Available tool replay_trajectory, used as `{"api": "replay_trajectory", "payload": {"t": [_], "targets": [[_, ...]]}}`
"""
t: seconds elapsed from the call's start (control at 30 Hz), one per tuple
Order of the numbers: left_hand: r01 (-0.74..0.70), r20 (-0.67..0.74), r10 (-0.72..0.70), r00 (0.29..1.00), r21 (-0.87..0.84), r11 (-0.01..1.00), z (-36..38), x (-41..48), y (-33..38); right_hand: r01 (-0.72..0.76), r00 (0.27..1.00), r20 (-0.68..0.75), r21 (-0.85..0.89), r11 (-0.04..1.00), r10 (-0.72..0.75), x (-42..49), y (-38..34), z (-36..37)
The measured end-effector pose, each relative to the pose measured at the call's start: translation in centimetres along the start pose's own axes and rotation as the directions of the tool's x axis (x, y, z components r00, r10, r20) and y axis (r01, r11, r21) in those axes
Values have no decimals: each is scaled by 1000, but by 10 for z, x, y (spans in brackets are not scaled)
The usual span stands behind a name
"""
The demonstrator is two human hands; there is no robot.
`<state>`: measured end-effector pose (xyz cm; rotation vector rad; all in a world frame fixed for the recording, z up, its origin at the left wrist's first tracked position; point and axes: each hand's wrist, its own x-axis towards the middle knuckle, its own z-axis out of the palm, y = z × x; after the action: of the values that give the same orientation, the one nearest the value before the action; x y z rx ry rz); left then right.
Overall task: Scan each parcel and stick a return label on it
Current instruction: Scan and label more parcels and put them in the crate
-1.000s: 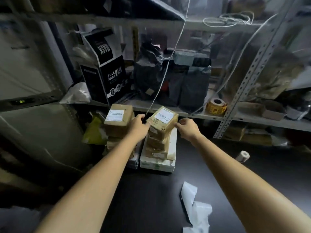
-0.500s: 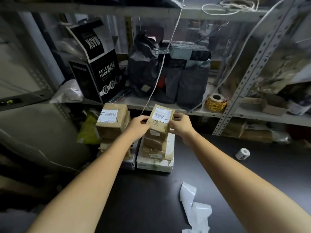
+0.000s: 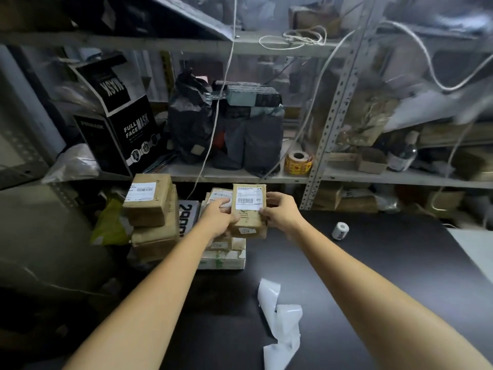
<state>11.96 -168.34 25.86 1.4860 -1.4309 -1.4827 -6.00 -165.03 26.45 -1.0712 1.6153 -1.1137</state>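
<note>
Parcel [image 3: 248,209] was up at the bench's 12 o'clock edge, tilted so its printed label faced the camera. Bottom edge sat at the top of the stack [image 3: 234,232]; couldn't tell if it was clear of it or touching.

Grip: left hand [image 3: 217,218] pinched the 9 o'clock edge, thumb on the front face. Right hand [image 3: 280,212] pinched the 3 o'clock edge, fingers curled round the side. Both held it, neither was spread.

Around it: the stack ran down to a white box [image 3: 224,261] at 6 o'clock. A second stack [image 3: 149,206] stood at 9 o'clock, just beside. A thin cord [image 3: 213,124] hung at 11 o'clock. Small label roll [image 3: 340,231] lay on the bench [image 3: 386,276] at 3 o'clock, well apart. Loose backing strip [image 3: 280,321] lay at 5 o'clock, nearer the person. No scanner in view.

Risks, my read:
- The stack looked uneven, so dragging the parcel off instead of lifting could tip it.
- The cord was close and a pull back could snag it.
- A return label slapped over the existing barcode would kill the scan.
- An edge-only pinch could let the parcel twist.
</note>
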Motion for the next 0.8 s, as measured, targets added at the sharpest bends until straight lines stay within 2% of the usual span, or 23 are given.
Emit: {"api": "replay_trajectory", "payload": {"t": [0.27,0.47,0.6,0.8], "targets": [[-38,162,29,986,55,998,105,-25,-9,-45,998,-46,-24,999,44,-56,38,-106],[56,211,-56,976,5,998,194,-56,-45,-157,984,-91,-4,988,156,-93,112,-167],[102,203,-103,974,18,995,254,-81,-76,-220,972,-97,-48,974,214,-114,164,-208],[169,114,-170,979,17,985,312,-112,-121,-258,966,-49,-104,961,254,-130,222,-245]]}}
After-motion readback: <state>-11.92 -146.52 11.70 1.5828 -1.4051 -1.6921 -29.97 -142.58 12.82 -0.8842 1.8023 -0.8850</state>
